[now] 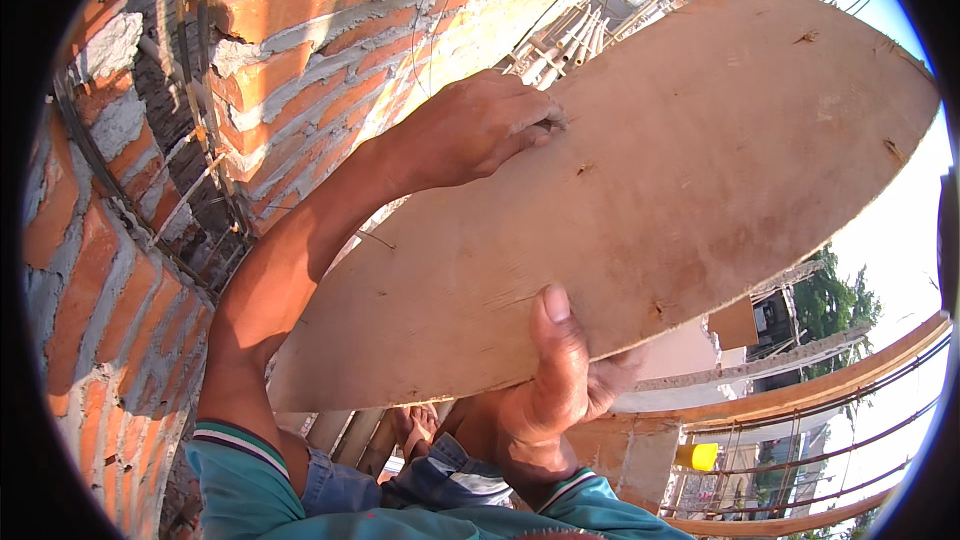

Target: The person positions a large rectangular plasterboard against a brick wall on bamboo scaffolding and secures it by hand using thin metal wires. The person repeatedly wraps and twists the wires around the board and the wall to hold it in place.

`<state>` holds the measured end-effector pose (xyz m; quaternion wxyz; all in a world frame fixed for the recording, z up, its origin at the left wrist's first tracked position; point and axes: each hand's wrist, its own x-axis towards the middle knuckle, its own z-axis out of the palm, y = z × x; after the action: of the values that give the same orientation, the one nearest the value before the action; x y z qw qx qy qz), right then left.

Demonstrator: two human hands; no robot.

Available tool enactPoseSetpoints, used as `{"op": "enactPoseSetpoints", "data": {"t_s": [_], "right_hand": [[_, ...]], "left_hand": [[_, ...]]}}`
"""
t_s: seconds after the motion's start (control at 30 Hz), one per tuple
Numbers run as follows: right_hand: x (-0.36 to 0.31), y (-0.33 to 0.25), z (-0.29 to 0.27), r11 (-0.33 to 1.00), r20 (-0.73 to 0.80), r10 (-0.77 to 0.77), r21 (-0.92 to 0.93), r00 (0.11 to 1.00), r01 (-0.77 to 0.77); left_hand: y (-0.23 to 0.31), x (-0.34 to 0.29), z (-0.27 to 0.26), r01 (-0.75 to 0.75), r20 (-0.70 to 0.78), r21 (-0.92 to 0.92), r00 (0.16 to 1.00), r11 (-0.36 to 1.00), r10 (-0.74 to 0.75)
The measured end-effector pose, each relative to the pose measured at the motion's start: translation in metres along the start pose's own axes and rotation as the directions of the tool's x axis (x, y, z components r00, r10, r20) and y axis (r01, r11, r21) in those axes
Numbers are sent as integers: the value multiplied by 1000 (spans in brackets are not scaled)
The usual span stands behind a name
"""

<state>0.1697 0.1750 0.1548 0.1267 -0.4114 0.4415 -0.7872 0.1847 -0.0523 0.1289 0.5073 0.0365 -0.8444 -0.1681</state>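
A broad tan sheet of plywood (650, 180) is tilted across the space in front of me, with splintered holes and dark marks on its face. My right hand (563, 370) grips its lower edge, thumb flat on the face and fingers mostly hidden behind. Over the upper edge comes my left hand (490, 130), its fingers curled and pinched close against the face. Whatever sits between those fingertips is too small to make out. A thin nail (375, 238) sticks out of the board near my left forearm.
A rough brick wall (300, 30) rises close on my left, with rods and cables running along it. Bamboo poles (575, 45) lie beyond the board. At lower right are a wooden beam (800, 395), steel bars and a yellow object (697, 457). Slats lie under my bare foot (420, 425).
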Motion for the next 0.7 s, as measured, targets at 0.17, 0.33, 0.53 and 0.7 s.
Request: {"op": "enactPoseSetpoints", "data": {"t_s": [0.17, 0.33, 0.53, 0.7], "right_hand": [[-2, -6, 4, 997, -99, 55, -45, 994, -60], [0, -2, 4, 1000, -47, -8, 16, 999, 9], [1, 0, -3, 1000, 15, 16, 3, 1000, -16], [-4, 2, -5, 993, 0, -56, -104, 998, 56]], "left_hand": [[-18, -13, -23, -112, 7, 223, 994, 968, 113], [-20, -17, -38, -21, 210, 349, 976, 937, -56], [3, -1, -17, 79, 109, 218, 988, 973, -105], [8, 7, -16, 84, 187, -172, 981, 981, -51]]}}
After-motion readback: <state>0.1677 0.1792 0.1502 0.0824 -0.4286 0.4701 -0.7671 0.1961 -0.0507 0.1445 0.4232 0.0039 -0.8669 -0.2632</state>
